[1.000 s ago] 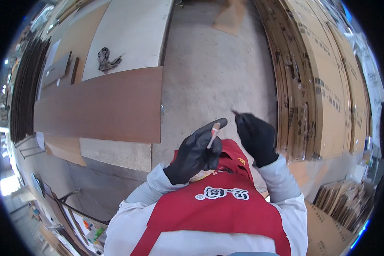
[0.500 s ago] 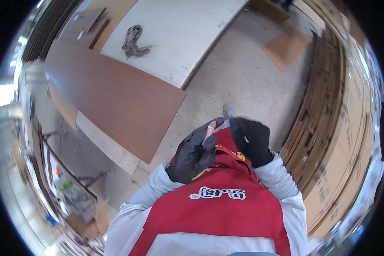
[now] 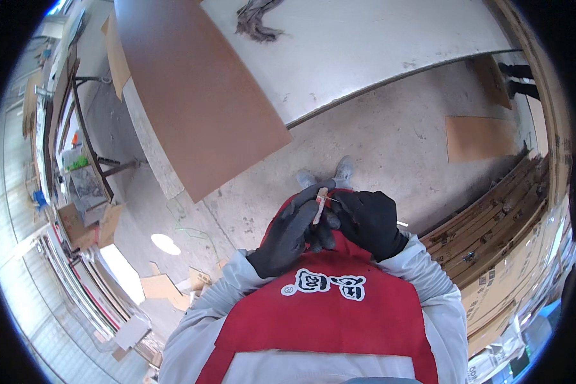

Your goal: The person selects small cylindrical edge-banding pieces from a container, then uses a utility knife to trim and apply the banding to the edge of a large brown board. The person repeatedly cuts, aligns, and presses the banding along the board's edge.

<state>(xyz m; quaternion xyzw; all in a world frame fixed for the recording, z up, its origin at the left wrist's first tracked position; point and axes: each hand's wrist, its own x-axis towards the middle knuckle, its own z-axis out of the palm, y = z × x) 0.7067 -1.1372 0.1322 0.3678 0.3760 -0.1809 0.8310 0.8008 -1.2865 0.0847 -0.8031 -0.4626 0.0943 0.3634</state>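
Note:
In front of my red apron (image 3: pixel 320 294), both hands are close together, in dark gloves. My left hand (image 3: pixel 285 233) is closed around a small narrow strip (image 3: pixel 320 206), pale with red and white on it, that points up between thumb and fingers. Its exact kind is too small to tell. Beside it on the right, my right hand (image 3: pixel 370 219) is closed, fingertips pinched near the strip's upper end. A thin pale line (image 3: pixel 329 199) crosses there; whether those fingertips grip it is unclear.
A large brown board (image 3: pixel 198 96) lies ahead on the left, overlapping a white-topped table (image 3: pixel 365 45) with a grey rag (image 3: pixel 259 19) on it. Stacked cardboard (image 3: pixel 493 237) stands at my right. A cardboard sheet (image 3: pixel 480 137) is on the floor, near another person's dark-clad legs (image 3: pixel 521 80).
The view has turned, so the table and brown board sit differently. My right hand has come in from the right to meet the strip in my left hand.

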